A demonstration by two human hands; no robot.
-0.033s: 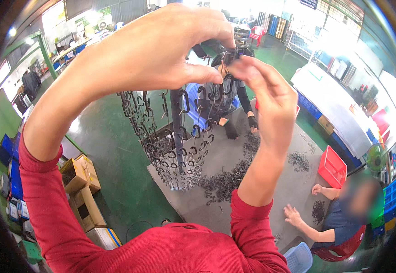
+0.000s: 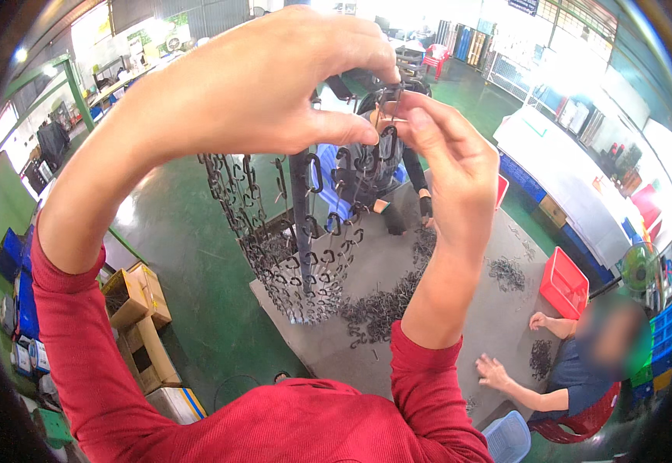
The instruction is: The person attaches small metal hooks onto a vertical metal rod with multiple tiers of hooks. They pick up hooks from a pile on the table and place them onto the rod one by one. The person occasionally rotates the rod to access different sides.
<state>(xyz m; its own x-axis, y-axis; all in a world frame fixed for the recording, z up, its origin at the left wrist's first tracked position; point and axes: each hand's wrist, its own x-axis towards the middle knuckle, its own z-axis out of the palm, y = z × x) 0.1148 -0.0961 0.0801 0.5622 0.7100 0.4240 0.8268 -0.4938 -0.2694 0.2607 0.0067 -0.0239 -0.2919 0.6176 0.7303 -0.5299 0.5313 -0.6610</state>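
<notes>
My left hand (image 2: 305,85) arches over the top of a hanging cluster of black links, thumb well apart from the fingers. One of its fingertips touches or nearly touches a dark link (image 2: 390,92). Opposite it, my right hand (image 2: 448,147) is closed in a pinch beside that link; a thin pale line shows at its fingertips, too small to name. Just below hangs a black oval link (image 2: 387,143). Many more black links (image 2: 328,258) dangle in strands on thin wires around a dark upright post (image 2: 301,216).
Loose black parts (image 2: 386,309) lie heaped on the grey table (image 2: 351,355). A person in dark clothes sits across it; another in a blue shirt (image 2: 575,390) sits at right, by a red tray (image 2: 563,282). Cardboard boxes (image 2: 143,351) stand on the floor at left.
My right hand has shifted slightly left and down and is less blurred. The black link under its fingertips shows more clearly. The person's hand at right has slid slightly left.
</notes>
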